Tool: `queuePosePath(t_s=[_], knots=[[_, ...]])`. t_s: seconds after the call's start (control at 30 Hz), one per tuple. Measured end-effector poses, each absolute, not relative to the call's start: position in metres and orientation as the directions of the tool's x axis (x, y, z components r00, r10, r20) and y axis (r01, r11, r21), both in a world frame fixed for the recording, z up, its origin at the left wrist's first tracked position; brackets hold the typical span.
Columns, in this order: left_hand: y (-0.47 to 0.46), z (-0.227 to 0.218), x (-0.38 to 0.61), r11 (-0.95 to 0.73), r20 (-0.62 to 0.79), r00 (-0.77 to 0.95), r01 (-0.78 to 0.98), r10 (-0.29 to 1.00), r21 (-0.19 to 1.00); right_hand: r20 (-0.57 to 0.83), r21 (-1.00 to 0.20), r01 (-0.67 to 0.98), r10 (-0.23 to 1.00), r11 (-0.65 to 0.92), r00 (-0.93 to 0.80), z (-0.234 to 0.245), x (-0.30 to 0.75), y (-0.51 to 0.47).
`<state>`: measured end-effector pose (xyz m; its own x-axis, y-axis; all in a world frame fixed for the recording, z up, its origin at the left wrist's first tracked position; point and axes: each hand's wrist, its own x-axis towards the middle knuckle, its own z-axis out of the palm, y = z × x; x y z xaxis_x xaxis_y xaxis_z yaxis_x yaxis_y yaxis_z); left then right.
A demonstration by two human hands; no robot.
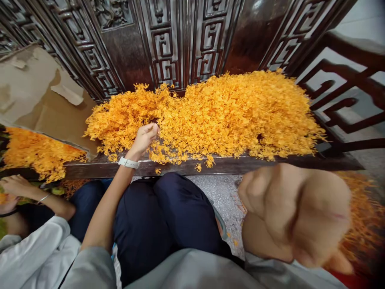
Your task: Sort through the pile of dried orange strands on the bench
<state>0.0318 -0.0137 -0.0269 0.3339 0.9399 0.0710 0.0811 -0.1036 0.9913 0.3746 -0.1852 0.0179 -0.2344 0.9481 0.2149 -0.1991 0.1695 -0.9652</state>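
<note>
My left hand (146, 138), with a white watch band (128, 162) at the wrist, is at the edge of a large heap of orange flower-like pieces (225, 116) on a dark wooden bench. Its fingers are pinched together; whatever is between them is too small to make out. My right hand (296, 212) is close to the camera, low on the right and away from the heap. Its fingers are curled into a closed fist, slightly blurred, and hide anything inside. A few loose orange pieces (209, 161) lie along the bench's front edge.
A torn cardboard box (45, 92) stands at left on the bench (99, 170). Beside me, another person's hand (18, 186) is near more orange pieces. Carved dark panels (177, 40) rise behind; a carved armrest (349, 92) borders the right. Blurred orange strands (365, 216) lie lower right.
</note>
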Motion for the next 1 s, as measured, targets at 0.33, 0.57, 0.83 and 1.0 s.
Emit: queuePosePath(t_s=[0.33, 0.57, 0.83, 1.0], knots=[[-0.031, -0.003, 0.05, 0.01, 0.051, 0.433, -0.136, 0.9, 0.991, 0.168, -0.984, -0.034, 0.967, 0.177, 0.19, -0.041, 0.281, -0.092], [-0.028, -0.013, 0.053, 0.036, 0.017, 0.38, -0.134, 0.925, 0.99, 0.2, -0.959, 0.183, 0.974, 0.218, -0.109, -0.055, 0.254, -0.112], [-0.016, -0.033, 0.065, -0.01, 0.027, 0.085, -0.198, 0.996, 0.98, 0.464, -0.848, 0.331, 0.881, 0.413, 0.09, -0.053, 0.229, -0.144], [-0.004, -0.04, 0.045, -0.057, -0.009, -0.276, -0.23, 0.961, 0.972, 0.737, -0.628, 0.389, 0.676, 0.674, 0.02, -0.022, 0.214, -0.184]])
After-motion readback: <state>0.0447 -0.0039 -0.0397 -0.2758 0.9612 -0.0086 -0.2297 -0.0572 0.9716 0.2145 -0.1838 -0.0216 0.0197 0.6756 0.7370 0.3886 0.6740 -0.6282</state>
